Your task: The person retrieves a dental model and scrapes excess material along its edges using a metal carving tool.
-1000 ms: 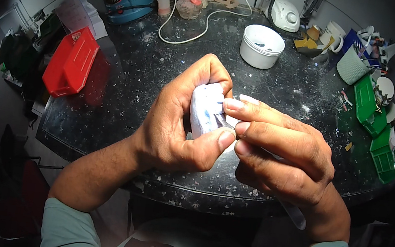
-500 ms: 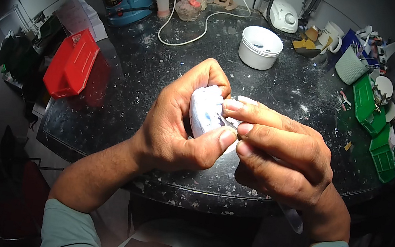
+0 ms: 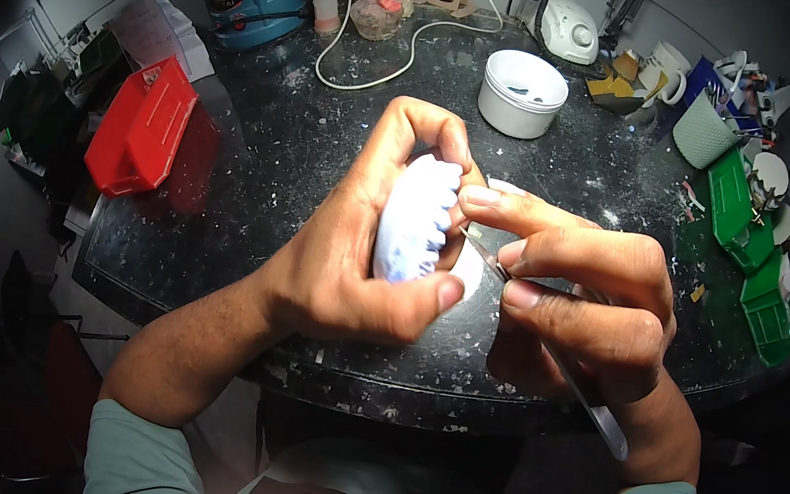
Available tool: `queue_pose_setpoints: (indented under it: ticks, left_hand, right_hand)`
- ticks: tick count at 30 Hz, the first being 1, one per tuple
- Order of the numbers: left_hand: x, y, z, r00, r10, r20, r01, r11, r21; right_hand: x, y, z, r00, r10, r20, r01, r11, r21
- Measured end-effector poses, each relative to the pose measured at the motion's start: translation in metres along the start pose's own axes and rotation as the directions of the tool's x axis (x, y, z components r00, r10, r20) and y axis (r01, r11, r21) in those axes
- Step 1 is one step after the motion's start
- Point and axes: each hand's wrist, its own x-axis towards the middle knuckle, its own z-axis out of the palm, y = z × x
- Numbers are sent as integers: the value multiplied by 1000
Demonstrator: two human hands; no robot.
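A pale plaster dental model (image 3: 411, 219) with a row of teeth along its right side and bluish marks is held in my left hand (image 3: 334, 249). My left thumb lies along its lower end, and the fingers curl round its far end. Between the fingers and thumb of my right hand (image 3: 595, 295) is a slim metal carving tool (image 3: 587, 390). Its thin tip points at the toothed side of the model, and its flat end sticks out below the hand. Whether the tip touches the model I cannot tell.
On the black speckled bench (image 3: 256, 157) stands a white tub (image 3: 522, 98) beyond my hands. A red bin (image 3: 144, 126) lies at left, green bins (image 3: 738, 214) at right. A white cable (image 3: 411, 57), a blue machine (image 3: 253, 0) and a glass burner bottle (image 3: 377, 14) are at the back.
The model has been turned so its row of teeth shows more fully. My right hand has drawn back slightly to the right, baring more of the carving tool.
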Motion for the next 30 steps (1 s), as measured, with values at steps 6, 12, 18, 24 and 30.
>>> queue_pose_setpoints:
  ticks: [6, 12, 18, 24, 30]
  left_hand:
    - [7, 1, 7, 969, -210, -128, 151, 918, -366]
    - [1, 6, -5, 988, -150, -25, 145, 979, -145]
    - [4, 1, -2, 998, 21, -59, -15, 995, 98]
    - [2, 0, -5, 996, 68, -58, -54, 976, 209]
    - [3, 7, -7, 998, -54, -27, 57, 986, 158]
  right_hand:
    - [-1, 8, -1, 998, -16, -64, 11, 996, -83]
    - [-2, 13, 1, 996, -45, -75, 37, 994, -105]
    - [-3, 13, 12, 982, -78, -170, 69, 996, -60]
    - [-2, 12, 15, 985, -75, -158, 62, 994, -88]
    - [-2, 12, 13, 986, -78, -146, 62, 992, -107]
